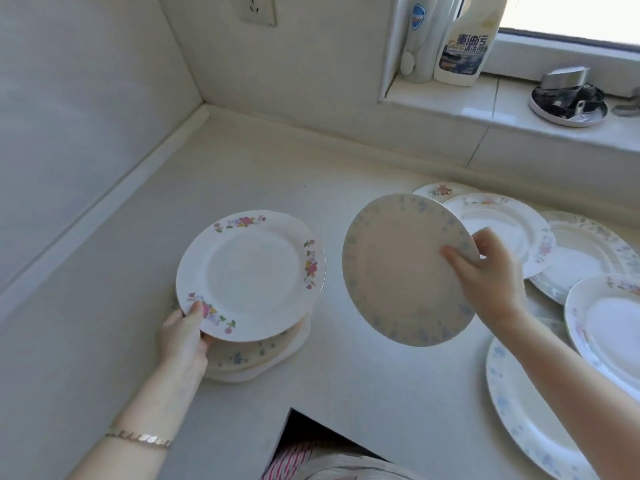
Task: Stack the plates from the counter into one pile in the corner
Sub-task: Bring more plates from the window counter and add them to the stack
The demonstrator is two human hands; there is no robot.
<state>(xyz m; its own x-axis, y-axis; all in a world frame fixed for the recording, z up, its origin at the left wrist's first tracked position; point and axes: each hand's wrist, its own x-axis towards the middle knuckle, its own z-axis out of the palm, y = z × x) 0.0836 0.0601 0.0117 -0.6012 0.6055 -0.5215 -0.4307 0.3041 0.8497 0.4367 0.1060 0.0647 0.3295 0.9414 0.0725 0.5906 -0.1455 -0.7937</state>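
My left hand (pixel 185 336) grips the near rim of a white plate with pink flowers (pixel 252 271), tilted above a small pile of plates (pixel 263 355) on the pale counter (pixel 346 382). My right hand (pixel 491 275) pinches the right edge of a plate with a blue-flower rim (pixel 398 271), held tilted in the air right of the pile. Several more plates lie overlapping at the right: a floral one (pixel 505 220), a large one (pixel 588 247), one at the right edge (pixel 609 320) and a blue-patterned one (pixel 526 417) near the front.
The counter's corner (pixel 204 109) lies back left between two pale walls. A windowsill (pixel 467 105) at the back right holds a detergent bottle (pixel 464 43), a soap bottle (pixel 417 39) and a round dish of dark items (pixel 568 105). The counter edge has a notch (pixel 294 414) in front.
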